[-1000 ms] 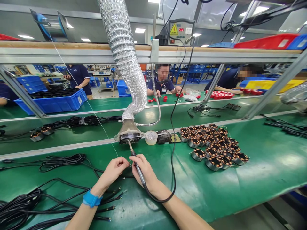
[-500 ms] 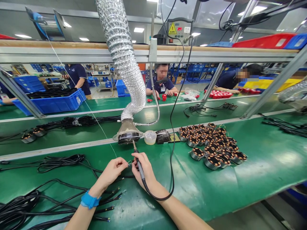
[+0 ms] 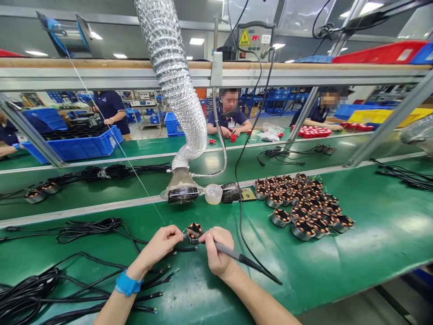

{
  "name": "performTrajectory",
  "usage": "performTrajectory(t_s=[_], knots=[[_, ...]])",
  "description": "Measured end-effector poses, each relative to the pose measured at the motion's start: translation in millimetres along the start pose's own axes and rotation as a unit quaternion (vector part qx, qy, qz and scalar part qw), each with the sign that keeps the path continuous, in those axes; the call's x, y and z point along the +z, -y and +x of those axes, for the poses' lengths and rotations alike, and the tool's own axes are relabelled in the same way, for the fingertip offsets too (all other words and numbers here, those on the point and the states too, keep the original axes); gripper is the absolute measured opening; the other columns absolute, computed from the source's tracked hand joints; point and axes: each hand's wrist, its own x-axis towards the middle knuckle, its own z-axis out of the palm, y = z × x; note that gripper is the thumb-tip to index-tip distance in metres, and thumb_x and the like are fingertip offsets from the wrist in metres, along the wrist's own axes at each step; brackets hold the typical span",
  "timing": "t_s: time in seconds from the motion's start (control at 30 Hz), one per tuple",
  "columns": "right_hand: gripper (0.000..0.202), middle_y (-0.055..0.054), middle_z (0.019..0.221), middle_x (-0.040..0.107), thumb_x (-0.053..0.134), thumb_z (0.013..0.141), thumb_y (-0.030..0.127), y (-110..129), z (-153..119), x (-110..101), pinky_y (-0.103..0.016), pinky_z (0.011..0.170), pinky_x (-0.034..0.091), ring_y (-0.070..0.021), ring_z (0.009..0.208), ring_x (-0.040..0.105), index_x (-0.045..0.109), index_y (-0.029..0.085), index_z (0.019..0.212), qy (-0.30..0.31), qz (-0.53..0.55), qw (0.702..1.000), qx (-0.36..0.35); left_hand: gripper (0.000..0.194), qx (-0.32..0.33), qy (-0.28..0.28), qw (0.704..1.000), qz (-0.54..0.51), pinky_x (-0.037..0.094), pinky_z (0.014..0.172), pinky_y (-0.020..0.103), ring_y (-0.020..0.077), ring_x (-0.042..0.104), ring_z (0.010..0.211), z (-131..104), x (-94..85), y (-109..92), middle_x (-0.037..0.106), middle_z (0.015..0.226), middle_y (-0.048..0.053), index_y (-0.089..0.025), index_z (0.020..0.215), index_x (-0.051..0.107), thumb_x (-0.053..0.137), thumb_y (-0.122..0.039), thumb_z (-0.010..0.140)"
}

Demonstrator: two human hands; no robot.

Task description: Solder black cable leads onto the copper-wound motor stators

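My right hand (image 3: 216,253) grips a soldering iron (image 3: 237,258) laid nearly flat, its tip at a small round motor stator (image 3: 194,231) with copper windings on the green bench. My left hand (image 3: 158,246), with a blue wrist strap (image 3: 127,284), pinches a thin solder wire (image 3: 135,178) that runs down from the upper left to the stator. A black cable (image 3: 184,248) leads from the stator to the left.
A silver fume hose with its hood (image 3: 182,192) sits just behind the hands. A tape roll (image 3: 213,193) and an iron stand (image 3: 232,192) lie beside it. Several stators (image 3: 304,207) are piled at right. Black cables (image 3: 40,289) cover the left. Other people work at the far bench.
The soldering iron has swung from upright to nearly flat, its handle now pointing right. The stator under the hands has come into view.
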Motion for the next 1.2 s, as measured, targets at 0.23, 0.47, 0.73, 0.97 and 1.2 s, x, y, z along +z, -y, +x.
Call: performTrajectory(t_s=[0.23, 0.47, 0.73, 0.97, 1.2], knots=[[0.036, 0.0, 0.052, 0.061, 0.039, 0.093, 0.02, 3.5, 0.2, 1.3, -0.028, 0.052, 0.038, -0.0127, 0.044, 0.054, 0.059, 0.02, 0.063, 0.03, 0.029, 0.999, -0.014, 0.043, 0.0, 0.002, 1.0, -0.028, 0.022, 0.047, 0.022, 0.0069, 0.032, 0.047, 0.6, 0.5, 1.0, 0.043, 0.059, -0.006, -0.016, 0.073, 0.055, 0.064, -0.058, 0.077], [0.035, 0.0, 0.055, 0.063, 0.039, 0.094, 0.02, -2.2, -3.2, 4.2, -0.029, 0.054, 0.041, -0.0135, 0.048, 0.058, 0.06, 0.02, 0.065, 0.033, 0.04, 0.999, -0.001, 0.044, 0.0, -0.006, 0.999, -0.033, 0.023, 0.047, 0.021, 0.0073, 0.031, 0.047, 0.6, 0.2, 1.4, 0.039, 0.055, -0.008, -0.016, 0.074, 0.056, 0.064, -0.059, 0.076], [0.035, 0.0, 0.056, 0.064, 0.041, 0.094, 0.021, -1.2, -2.2, 6.0, -0.028, 0.055, 0.044, -0.0134, 0.049, 0.06, 0.061, 0.02, 0.065, 0.02, 0.049, 0.998, 0.016, 0.047, -0.002, -0.012, 0.999, -0.032, 0.022, 0.047, 0.021, 0.0073, 0.029, 0.046, -0.1, 1.7, 1.1, 0.035, 0.053, -0.009, -0.016, 0.073, 0.055, 0.065, -0.062, 0.074], [0.039, -0.001, 0.056, 0.064, 0.04, 0.095, 0.022, -0.9, -0.9, 3.1, -0.027, 0.056, 0.046, -0.014, 0.05, 0.061, 0.063, 0.02, 0.064, -0.018, 0.043, 0.998, 0.04, 0.049, -0.002, -0.015, 1.0, -0.024, 0.021, 0.047, 0.021, 0.0075, 0.028, 0.047, -0.9, 1.5, -1.2, 0.033, 0.053, -0.009, -0.016, 0.073, 0.055, 0.064, -0.064, 0.073], [0.038, 0.0, 0.056, 0.064, 0.041, 0.095, 0.02, -1.8, -1.4, 2.8, -0.027, 0.057, 0.045, -0.0135, 0.051, 0.06, 0.063, 0.02, 0.064, -0.022, 0.049, 0.998, 0.043, 0.049, -0.008, -0.017, 1.0, -0.025, 0.018, 0.046, 0.022, 0.0071, 0.025, 0.047, -1.9, 1.9, -5.2, 0.031, 0.052, -0.01, -0.017, 0.072, 0.054, 0.064, -0.065, 0.071]])
